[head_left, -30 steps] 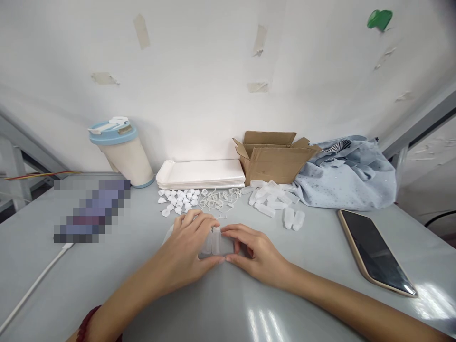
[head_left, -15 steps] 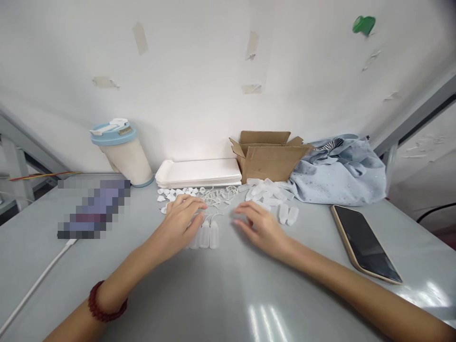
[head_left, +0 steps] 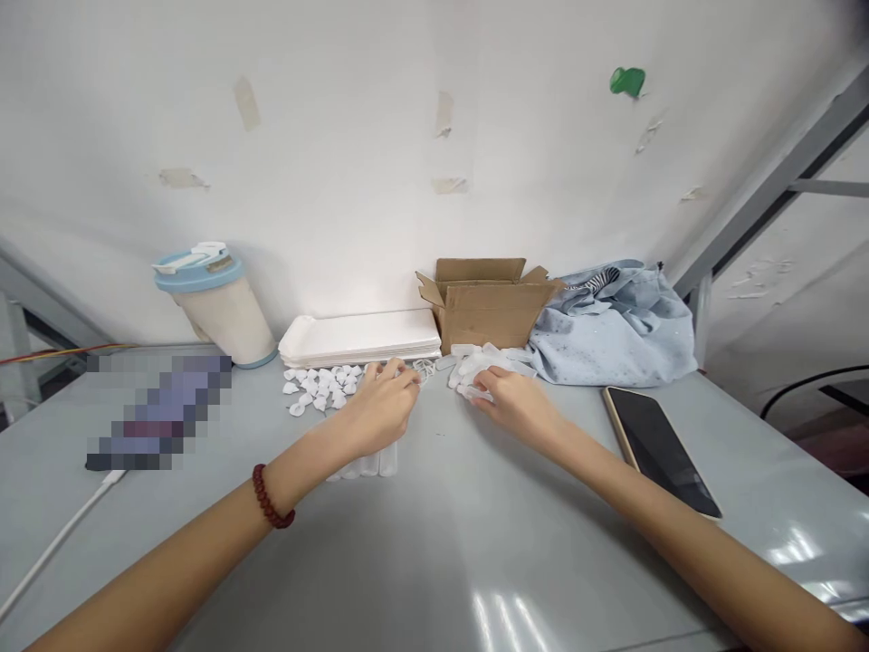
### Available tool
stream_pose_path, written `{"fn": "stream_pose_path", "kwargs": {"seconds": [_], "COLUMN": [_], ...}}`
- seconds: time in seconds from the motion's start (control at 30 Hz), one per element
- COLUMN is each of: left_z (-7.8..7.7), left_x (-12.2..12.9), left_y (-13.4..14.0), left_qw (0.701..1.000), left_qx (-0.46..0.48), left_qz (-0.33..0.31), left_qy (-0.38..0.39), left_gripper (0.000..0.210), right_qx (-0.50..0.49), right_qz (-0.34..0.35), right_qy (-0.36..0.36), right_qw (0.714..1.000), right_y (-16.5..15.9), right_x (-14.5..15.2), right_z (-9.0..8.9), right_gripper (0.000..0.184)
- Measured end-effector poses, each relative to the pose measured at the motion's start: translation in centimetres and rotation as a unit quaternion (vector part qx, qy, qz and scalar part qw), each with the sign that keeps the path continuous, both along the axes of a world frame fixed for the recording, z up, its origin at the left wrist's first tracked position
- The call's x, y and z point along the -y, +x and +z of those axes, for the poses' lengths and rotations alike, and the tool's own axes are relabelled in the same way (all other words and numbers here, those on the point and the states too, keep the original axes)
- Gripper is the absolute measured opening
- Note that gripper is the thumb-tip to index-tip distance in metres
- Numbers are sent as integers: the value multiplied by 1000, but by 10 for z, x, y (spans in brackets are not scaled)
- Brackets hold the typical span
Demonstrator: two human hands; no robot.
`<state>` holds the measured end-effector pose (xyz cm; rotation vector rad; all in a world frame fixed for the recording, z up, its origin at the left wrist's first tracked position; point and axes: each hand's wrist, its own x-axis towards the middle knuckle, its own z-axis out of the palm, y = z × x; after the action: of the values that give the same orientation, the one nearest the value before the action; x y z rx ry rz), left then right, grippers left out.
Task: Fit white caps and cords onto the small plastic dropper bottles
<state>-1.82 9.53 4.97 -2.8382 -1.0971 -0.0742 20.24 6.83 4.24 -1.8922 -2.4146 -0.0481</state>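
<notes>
My left hand (head_left: pixel 384 409) reaches over the heap of thin white tubes (head_left: pixel 426 368), its fingers bent down and closed. What they hold, if anything, is hidden. Below that hand several small translucent bottles (head_left: pixel 387 460) lie side by side in a row, partly covered by it. At the near edge of a pile of loose translucent bottles (head_left: pixel 468 364), my right hand (head_left: pixel 517 404) has its thumb and fingers closed around one small bottle (head_left: pixel 475 393). Small white caps (head_left: pixel 324 388) lie scattered left of my left hand.
Behind the small parts are a stack of flat white boxes (head_left: pixel 359 337), an open cardboard box (head_left: pixel 485 315) and a light blue cloth (head_left: pixel 611 335). A tumbler (head_left: pixel 227 317) and a blurred device (head_left: pixel 169 412) are at left; a phone (head_left: pixel 662 448) lies at right.
My left hand has moved forward and right from above the caps to the tubes, uncovering more caps. My right hand has moved forward onto the bottle pile. The camera view has shifted slightly.
</notes>
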Motion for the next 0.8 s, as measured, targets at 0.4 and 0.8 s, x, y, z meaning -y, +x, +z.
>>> {"fn": "stream_pose_path", "kwargs": {"seconds": [0.4,0.8], "left_z": [0,15], "left_x": [-3,51], "left_y": [-40,-33], "left_qw": [943,743], "left_qx": [307,563], "left_qz": [126,221], "left_qy": [0,-287], "left_gripper": [53,38], "right_qx": [-32,-346], "right_qz": [57,210], "right_qy": [21,85], "right_qw": [998,910], "right_y": [-9,-37], "right_x": [6,37], "right_z": [-12,-37], "right_gripper": [17,22]}}
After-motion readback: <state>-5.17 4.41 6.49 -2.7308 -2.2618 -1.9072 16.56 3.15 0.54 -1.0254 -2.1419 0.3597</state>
